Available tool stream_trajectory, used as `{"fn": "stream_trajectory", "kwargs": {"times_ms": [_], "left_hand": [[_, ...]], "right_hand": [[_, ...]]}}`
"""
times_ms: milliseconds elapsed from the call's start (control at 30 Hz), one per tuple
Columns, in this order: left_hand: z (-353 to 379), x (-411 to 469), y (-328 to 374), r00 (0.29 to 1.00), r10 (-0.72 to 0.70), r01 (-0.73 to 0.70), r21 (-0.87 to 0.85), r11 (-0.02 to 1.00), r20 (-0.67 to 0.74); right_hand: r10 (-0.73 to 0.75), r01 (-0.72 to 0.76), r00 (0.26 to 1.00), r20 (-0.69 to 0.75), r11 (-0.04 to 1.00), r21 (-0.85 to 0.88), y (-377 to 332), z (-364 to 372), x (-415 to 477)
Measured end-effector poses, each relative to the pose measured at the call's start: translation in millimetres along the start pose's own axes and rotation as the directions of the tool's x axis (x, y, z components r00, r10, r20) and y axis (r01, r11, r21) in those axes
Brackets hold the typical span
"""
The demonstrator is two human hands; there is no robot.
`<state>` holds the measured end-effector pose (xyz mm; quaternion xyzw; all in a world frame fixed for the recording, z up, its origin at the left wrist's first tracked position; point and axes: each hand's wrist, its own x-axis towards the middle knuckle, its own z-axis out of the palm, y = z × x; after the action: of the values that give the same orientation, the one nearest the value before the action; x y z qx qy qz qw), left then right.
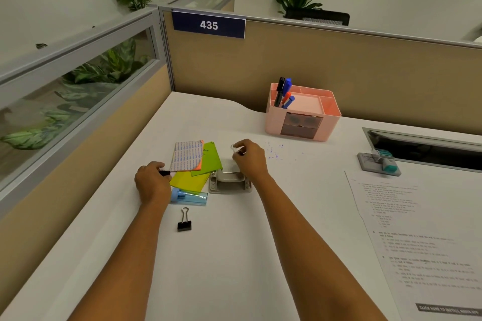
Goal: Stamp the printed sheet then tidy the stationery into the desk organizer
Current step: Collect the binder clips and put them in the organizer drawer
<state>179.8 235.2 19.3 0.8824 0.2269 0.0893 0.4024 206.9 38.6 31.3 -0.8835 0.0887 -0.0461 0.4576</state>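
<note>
The printed sheet [414, 232] lies at the right of the white desk. A pink desk organizer [302, 114] stands at the back, several pens [283, 92] upright in its left compartment. My left hand [152, 181] is closed on a small black item, apparently a binder clip, beside a pile of green, orange and printed sticky notes [195, 161]. My right hand [250, 157] pinches a small clear object above a grey hole punch [229, 181]. A blue clear stapler-like item [190, 197] and a black binder clip [184, 223] lie near my left wrist.
A grey stamp pad with a teal stamp [379, 163] sits at the right, before a dark cable slot [422, 148]. Blue ink specks [273, 154] dot the desk. Beige cubicle walls [313, 65] close the back and left sides.
</note>
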Motion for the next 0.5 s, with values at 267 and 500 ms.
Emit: {"fn": "stream_trajectory", "kwargs": {"times_ms": [267,500], "left_hand": [[-12,-11,8,0.999,0.018,-0.02,-0.072,0.997,-0.036],[-23,-22,21,0.993,0.077,-0.086,-0.112,0.99,-0.087]], "right_hand": [[0.192,-0.263,0.96,0.203,0.867,0.424,-25,4,-45],[-0.109,0.176,0.963,0.245,0.946,-0.273,-30,48,-120]]}}
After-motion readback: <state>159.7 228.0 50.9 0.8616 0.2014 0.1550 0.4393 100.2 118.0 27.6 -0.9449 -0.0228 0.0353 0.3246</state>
